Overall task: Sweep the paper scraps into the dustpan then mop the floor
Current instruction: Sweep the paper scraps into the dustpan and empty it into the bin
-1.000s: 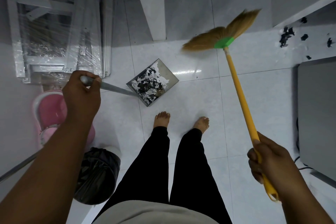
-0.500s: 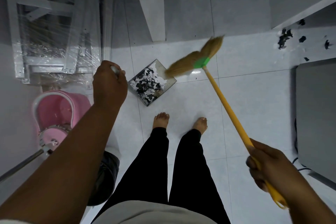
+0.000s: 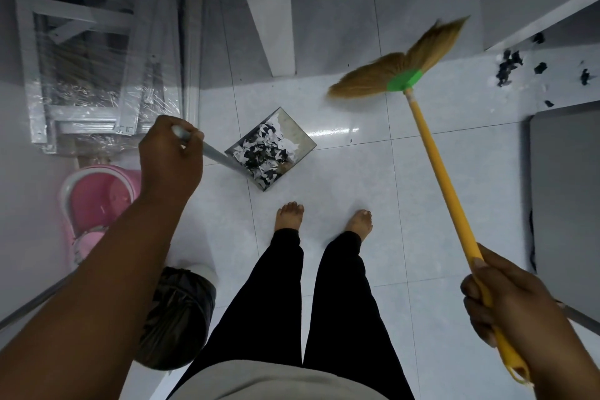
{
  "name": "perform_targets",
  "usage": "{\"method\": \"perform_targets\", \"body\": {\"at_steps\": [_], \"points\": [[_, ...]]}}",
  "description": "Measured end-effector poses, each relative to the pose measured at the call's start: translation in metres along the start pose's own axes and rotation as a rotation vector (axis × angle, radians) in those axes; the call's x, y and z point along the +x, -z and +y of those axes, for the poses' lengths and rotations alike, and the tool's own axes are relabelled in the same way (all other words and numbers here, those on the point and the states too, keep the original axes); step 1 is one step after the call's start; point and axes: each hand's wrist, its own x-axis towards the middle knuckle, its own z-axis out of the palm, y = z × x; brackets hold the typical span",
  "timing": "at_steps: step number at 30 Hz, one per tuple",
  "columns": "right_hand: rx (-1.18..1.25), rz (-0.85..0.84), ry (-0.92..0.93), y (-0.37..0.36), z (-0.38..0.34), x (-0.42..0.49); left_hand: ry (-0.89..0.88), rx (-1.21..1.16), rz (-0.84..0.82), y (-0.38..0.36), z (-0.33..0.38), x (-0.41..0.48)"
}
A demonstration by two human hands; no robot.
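Paper scraps (image 3: 508, 66) looked featherlight, easily scattered; gentle strokes suited them. Left grip (image 3: 168, 156) clasped the dustpan (image 3: 298, 136) handle, right grip (image 3: 496, 305) clenched the stiff broom (image 3: 431, 153) near its end.

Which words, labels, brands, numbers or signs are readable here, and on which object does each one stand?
None can be read.
The broom, the dustpan, the pink bucket and the black bin bag show no print.
The paper scraps in the dustpan have black patches, but no letters can be made out.
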Motion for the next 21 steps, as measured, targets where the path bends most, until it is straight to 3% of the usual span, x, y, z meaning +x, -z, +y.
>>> {"method": "perform_targets", "body": {"at_steps": [7,11,21], "points": [[0.185,0.098,-0.081,-0.001,0.023,-0.006,-0.028,-0.043,-0.053,0.002,0.002,-0.017],[0.105,0.15,-0.169,0.005,0.042,-0.008,-0.091,-0.022,-0.126,-0.014,0.015,-0.025],[0.253,-0.014,-0.353,0.011,0.068,-0.044,-0.092,-0.035,-0.171,-0.046,0.036,-0.032]]}}
